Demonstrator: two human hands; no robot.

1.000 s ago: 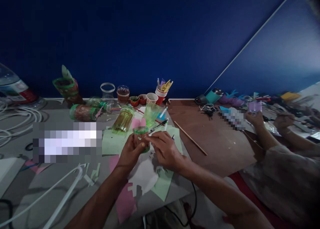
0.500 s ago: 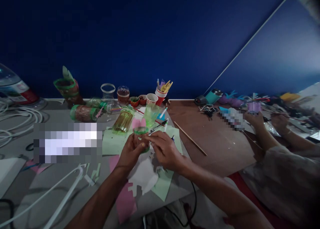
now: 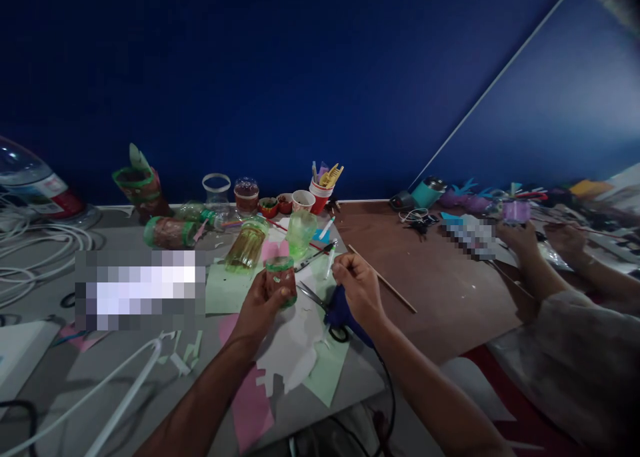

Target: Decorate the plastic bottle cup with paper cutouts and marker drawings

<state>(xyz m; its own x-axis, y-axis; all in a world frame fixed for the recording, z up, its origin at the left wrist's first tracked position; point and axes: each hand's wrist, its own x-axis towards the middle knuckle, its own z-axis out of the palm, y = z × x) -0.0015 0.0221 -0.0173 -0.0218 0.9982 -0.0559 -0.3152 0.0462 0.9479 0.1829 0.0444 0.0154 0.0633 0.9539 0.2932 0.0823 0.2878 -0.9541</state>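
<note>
My left hand (image 3: 261, 307) is wrapped round a small reddish-brown painted cup (image 3: 281, 285) with a green rim, kept upright over the papers. Pink rounded pieces (image 3: 275, 250) show at its rim; whether they are attached or lie behind, I cannot tell. My right hand (image 3: 359, 289) is raised to the cup's right, apart from it, thumb and fingertips pinched together. Whatever is in that pinch is too small to make out. Under the right hand lie scissors (image 3: 314, 295) and a blue tool (image 3: 343, 310), partly hidden by the hand and wrist. White cut paper (image 3: 287, 350) lies beneath.
Behind stand a green plastic cup (image 3: 301, 230), a yellowish cup (image 3: 246, 247) and red cups with yellow cutlery (image 3: 321, 196). A wooden stick (image 3: 395, 289) lies to the right. White cables (image 3: 45, 257) coil at left. Another person's hands (image 3: 523, 244) work at far right.
My right hand has moved away from the cup, up and to the right, uncovering the scissors and blue tool. The left hand still holds the cup in nearly the same place.
</note>
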